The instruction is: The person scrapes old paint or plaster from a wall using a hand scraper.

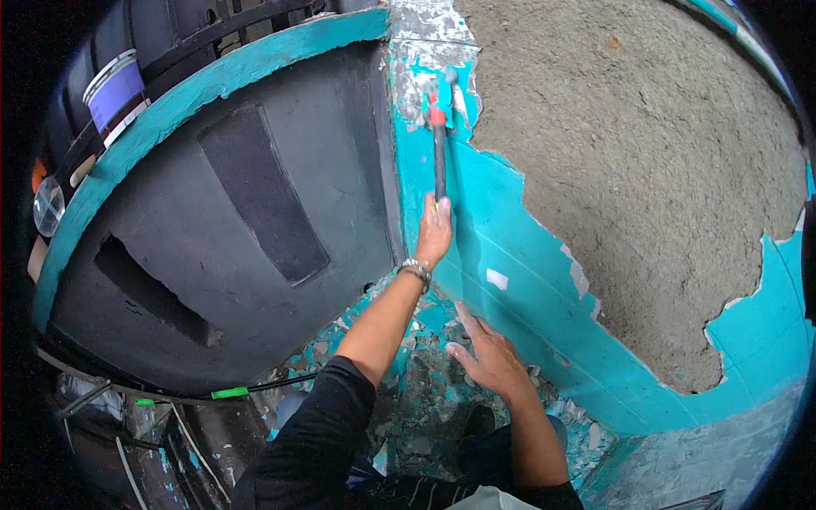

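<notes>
My left hand [435, 231], with a bracelet or watch [415, 272] at its wrist, is closed around the dark handle of a hammer [439, 153]. The hammer has a red section near its blurred head, which is up by the chipped turquoise paint on the wall corner [416, 183]. I cannot tell whether the head touches the wall. Lower down, my right hand [491, 361] is open, fingers apart, beside the foot of the turquoise wall [544, 280]. Nothing is in it. Rough grey-brown render [637, 170] shows where the turquoise coat is gone, with ragged edges around it.
Broken turquoise and grey chips [425, 408] litter the ground around my legs. A dark grey panel wall [340, 144] with a turquoise ledge [246, 68] curves along the left. On that ledge stands a purple-and-white bucket [117, 95]. A dark cable [280, 384] with green tape runs below.
</notes>
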Tool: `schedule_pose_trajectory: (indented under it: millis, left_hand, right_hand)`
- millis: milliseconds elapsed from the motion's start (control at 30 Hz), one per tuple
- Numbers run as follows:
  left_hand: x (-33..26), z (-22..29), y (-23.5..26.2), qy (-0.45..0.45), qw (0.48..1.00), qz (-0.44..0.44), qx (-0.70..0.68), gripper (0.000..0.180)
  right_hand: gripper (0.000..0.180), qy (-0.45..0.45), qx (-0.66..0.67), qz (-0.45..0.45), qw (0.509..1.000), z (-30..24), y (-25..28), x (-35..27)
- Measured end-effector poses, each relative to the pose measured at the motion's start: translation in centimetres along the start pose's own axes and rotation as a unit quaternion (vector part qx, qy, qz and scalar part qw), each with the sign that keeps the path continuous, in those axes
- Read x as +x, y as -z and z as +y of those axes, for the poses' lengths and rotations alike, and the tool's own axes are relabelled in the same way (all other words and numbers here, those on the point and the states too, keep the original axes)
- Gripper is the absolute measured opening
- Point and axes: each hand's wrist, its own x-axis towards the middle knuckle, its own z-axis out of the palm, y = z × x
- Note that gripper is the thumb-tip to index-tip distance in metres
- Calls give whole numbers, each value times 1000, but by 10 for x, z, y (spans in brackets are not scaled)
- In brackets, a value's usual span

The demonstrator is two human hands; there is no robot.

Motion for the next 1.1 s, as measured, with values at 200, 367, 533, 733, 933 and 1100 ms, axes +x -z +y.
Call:
schedule_pose_trajectory:
  millis: [200,367,533,733,933,1100]
  left_hand:
    - [50,84,23,2,979,36,-202,27]
    - [-3,72,31,10,996,32,-77,28]
    - [-41,18,38,-95,987,-15,131,22]
    - [-23,37,49,67,994,-6,-88,34]
    - [-15,69,53,55,998,26,-27,44]
    - [-25,83,53,131,985,-44,-104,33]
  right_hand:
    - [68,2,15,-17,1000,1,5,-6]
    - [68,20,-7,-12,1000,0,5,-9]
    - [67,1,-28,-50,998,1,5,-12]
    - [66,-15,-54,-59,997,3,6,-12]
    - [63,-26,-21,-86,996,2,1,-10]
    - [64,9,-40,-80,996,0,-3,-10]
